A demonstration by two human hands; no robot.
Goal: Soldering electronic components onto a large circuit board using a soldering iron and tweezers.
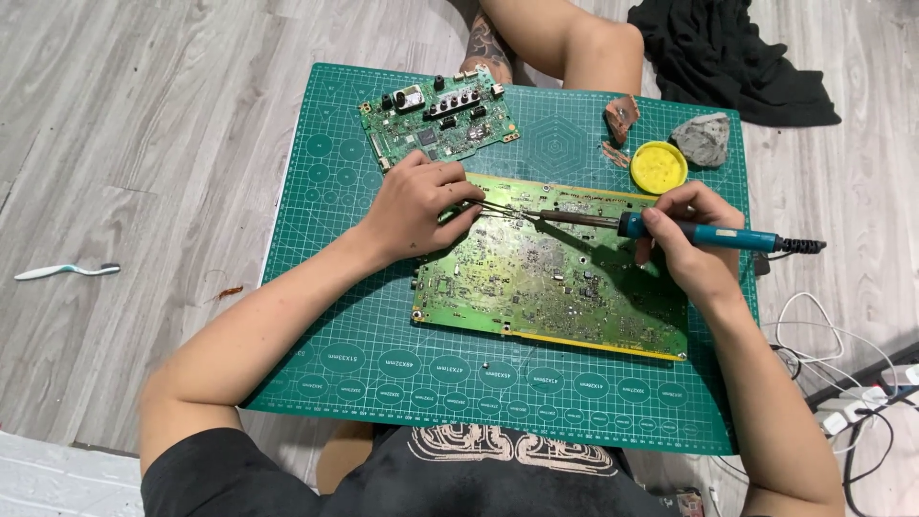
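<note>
A large green circuit board [555,278] lies on a green cutting mat [335,316]. My left hand [416,206] rests on the board's upper left edge and pinches thin metal tweezers [498,207] whose tips point right. My right hand [694,244] grips a blue soldering iron [713,235], its dark tip [541,216] meeting the tweezers' tips over the board's top middle.
A smaller green circuit board [440,124] lies at the mat's top. A yellow round tin [659,166], a brown scrap [622,117] and a grey sponge-like lump [704,139] sit at the top right. Black cloth [728,53], a toothbrush [67,272], white cables and a power strip [852,402] lie on the floor.
</note>
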